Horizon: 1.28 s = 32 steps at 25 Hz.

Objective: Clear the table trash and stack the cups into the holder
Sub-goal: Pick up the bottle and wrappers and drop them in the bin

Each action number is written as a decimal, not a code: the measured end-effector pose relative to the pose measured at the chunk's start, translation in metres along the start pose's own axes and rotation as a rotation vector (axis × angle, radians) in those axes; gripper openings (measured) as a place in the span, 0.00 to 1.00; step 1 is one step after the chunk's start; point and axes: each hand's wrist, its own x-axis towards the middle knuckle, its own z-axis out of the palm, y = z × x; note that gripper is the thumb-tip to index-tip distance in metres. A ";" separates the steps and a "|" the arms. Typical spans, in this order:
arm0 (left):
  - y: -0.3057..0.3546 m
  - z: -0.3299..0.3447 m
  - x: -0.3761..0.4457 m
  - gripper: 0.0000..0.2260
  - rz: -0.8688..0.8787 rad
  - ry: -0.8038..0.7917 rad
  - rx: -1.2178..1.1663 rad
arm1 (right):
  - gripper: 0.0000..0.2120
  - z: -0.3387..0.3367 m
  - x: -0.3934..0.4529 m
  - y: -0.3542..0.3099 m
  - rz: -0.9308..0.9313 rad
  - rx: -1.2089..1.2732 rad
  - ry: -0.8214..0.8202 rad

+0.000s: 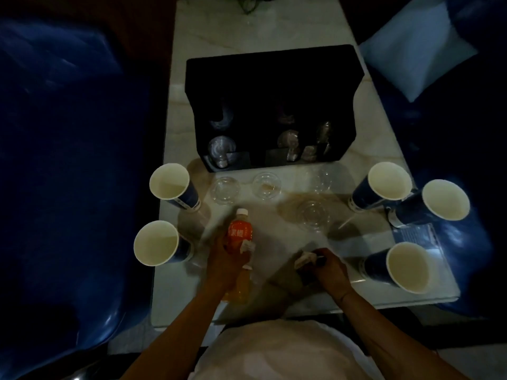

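Overhead, both forearms are reaching forward over the near edge of the pale marble table; the left hand is wrapping its fingers round the lower body of an orange drink bottle that is standing with its white cap pointing away, and a scrap of pale paper is showing just beside its fingertips; the right hand is curling round a crumpled pale wrapper together with something dark, too blurred to name; a second bottle of orange liquid is lying near the left wrist.

Going by size, the black holder is sitting mid-table behind everything else, with clear plastic cups nesting in its front slots at left and centre-right; how many are stacked there is hard to tell in the dim light.

Five blue paper cups are standing upright and open around the near half; two are on the left, one farther and one nearer, well apart from three on the right, one at the back, one just beside it toward the edge and one nearest; all are looking empty inside.

Four clear cups are standing between the holder and the hands; three in a row, left, middle, right, and one nearer; a thin pale stick is lying just beside that one.
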 end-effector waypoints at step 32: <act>-0.030 0.189 -0.142 0.30 0.158 -0.923 0.561 | 0.16 -0.062 -0.199 0.266 0.476 0.847 0.284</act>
